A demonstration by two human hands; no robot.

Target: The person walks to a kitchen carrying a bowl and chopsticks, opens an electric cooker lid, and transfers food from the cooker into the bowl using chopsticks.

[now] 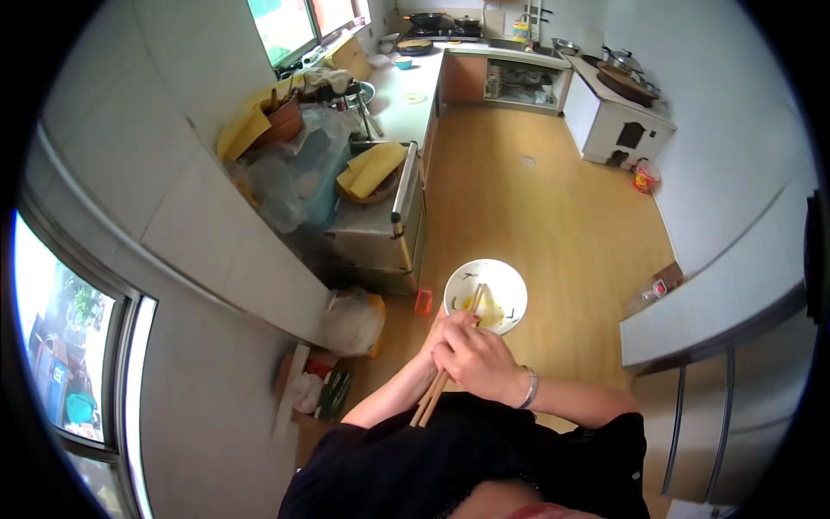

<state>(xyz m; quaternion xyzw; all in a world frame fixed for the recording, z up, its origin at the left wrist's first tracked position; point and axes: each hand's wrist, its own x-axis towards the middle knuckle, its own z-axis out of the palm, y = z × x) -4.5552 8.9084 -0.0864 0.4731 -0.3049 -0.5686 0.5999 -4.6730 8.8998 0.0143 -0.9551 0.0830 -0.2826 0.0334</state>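
A white bowl (512, 284) with dark marks inside and a little yellow content is held out in front of my body. At its near left rim is my left hand (439, 336), closed on the bowl and partly covered by the other hand. My right hand (475, 356), with a bracelet at the wrist, is closed around a pair of wooden chopsticks (430, 399). Their tips reach into the bowl, and their thick ends point back toward my dark shirt.
A metal cabinet (363, 233) and a white counter (411, 121) run along the left. At the back is a stove (441, 36). A white stand (618, 117) is on the right. Plastic bags (350, 322) lie on the wooden floor (553, 216) at left.
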